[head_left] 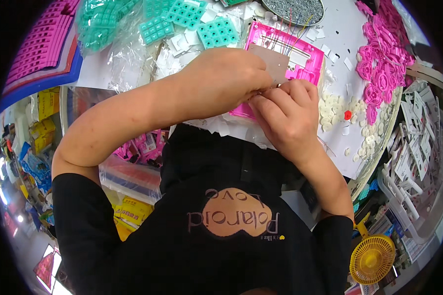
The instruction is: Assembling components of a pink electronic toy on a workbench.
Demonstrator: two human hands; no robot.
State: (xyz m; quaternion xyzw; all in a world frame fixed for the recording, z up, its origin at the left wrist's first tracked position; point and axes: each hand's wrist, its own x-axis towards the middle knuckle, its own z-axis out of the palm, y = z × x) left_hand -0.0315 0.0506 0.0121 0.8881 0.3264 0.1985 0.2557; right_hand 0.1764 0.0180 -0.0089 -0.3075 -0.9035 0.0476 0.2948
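Observation:
A pink plastic casing (311,58) lies on the worktable in front of me. Over it sits a brown circuit board (276,63), with thin wires (293,37) in several colours rising from its far side. My left hand (226,81) reaches across the casing from the left, its fingers closed in a pinch at the board's near edge. Close against it, my right hand (291,110) is also closed, thumb and fingertips meeting the left ones. Whatever small thing the fingertips hold is hidden between them.
Teal rubber keypads (217,32) and white paper bits lie at the back left. A metal tray of screws (300,9) stands at the back. To the right are white round buttons (332,110) and a pile of pink plastic parts (379,69). A yellow fan (372,259) is at lower right.

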